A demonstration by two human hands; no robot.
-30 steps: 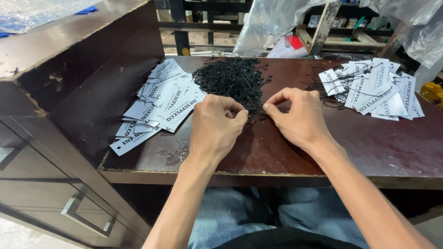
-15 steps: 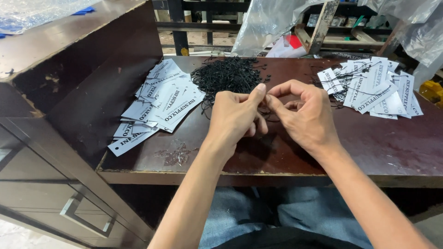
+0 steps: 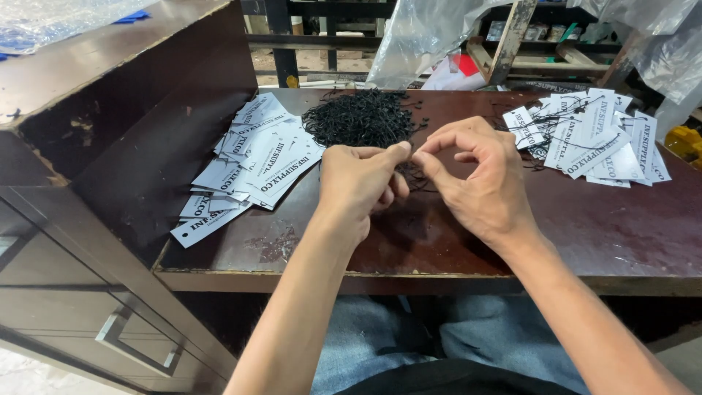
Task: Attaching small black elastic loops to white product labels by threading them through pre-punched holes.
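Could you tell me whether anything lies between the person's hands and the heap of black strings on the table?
Nothing visible does. The left hand and right hand meet fingertip to fingertip just in front of the heap of black strings, with only bare brown table around them.

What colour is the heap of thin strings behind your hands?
Black, shown best in the head view: the tangled heap of thin strings on the dark brown table.

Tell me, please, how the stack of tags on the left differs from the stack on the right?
The left tag pile lies bare, fanned out toward the table's front edge; the right tag pile has black strings across it and sits farther back. Both are white printed paper tags on the dark table.
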